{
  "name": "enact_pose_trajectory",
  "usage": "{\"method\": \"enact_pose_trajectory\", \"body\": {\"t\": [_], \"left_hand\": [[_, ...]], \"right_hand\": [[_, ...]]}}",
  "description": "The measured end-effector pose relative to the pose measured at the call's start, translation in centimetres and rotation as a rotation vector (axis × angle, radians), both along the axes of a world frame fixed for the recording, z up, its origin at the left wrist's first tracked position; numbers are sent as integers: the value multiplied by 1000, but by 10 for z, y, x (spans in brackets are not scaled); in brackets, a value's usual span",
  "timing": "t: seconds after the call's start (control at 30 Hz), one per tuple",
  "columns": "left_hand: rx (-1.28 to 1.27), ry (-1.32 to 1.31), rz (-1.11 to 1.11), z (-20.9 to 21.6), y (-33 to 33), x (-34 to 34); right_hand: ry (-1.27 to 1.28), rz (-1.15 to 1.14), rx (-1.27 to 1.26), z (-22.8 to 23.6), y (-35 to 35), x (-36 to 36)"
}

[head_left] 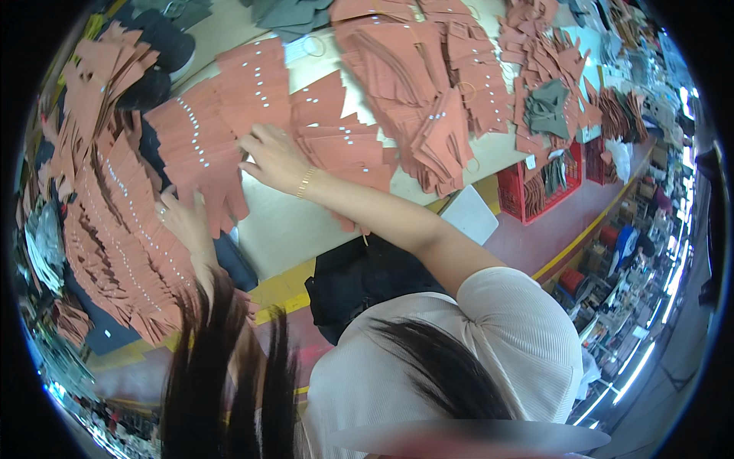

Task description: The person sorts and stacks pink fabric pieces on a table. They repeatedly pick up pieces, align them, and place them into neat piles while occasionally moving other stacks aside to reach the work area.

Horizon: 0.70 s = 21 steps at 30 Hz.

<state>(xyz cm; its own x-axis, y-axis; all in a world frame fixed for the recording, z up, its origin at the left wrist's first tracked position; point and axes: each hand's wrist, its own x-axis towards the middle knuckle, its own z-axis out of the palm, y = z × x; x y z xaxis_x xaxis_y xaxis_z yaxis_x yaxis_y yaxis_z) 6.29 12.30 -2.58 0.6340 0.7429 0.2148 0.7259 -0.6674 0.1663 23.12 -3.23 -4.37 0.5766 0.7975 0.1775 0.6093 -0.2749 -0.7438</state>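
Salmon-coloured cut fabric pieces (191,126) with small white stickers lie fanned in overlapping rows on the pale table. My right hand (275,159) rests at their right edge, its bent fingers apart and thumb spread toward the bare table. Lower left, my left hand (186,223) touches the near end of the same pieces, thumb and fingers apart; some of its fingers are partly hidden. Close to its left hangs a long overlapping row of similar salmon pieces (126,222), also stickered. A smaller stack of salmon pieces (344,145) lies just beyond my right wrist.
Larger salmon bundles (397,69) cover the far middle of the table (287,222), with grey-green pieces (547,107) farther right. A red crate (527,191) of fabric stands beyond its right end. Black cloth (367,279) lies at the near edge. Yellow lines (554,264) mark the floor.
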Motion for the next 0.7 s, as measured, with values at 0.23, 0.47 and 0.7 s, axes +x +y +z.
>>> {"method": "enact_pose_trajectory", "body": {"t": [0.23, 0.47, 0.7], "left_hand": [[-591, -194, -224, -29, -121, 26], [-1064, -215, -16, -54, -204, 43], [-1306, -354, 191, -61, -229, 52]], "right_hand": [[-221, -201, -24, 18, -198, 101], [-382, -269, -321, 22, -301, 171], [-425, -81, -377, 17, -312, 183]]}}
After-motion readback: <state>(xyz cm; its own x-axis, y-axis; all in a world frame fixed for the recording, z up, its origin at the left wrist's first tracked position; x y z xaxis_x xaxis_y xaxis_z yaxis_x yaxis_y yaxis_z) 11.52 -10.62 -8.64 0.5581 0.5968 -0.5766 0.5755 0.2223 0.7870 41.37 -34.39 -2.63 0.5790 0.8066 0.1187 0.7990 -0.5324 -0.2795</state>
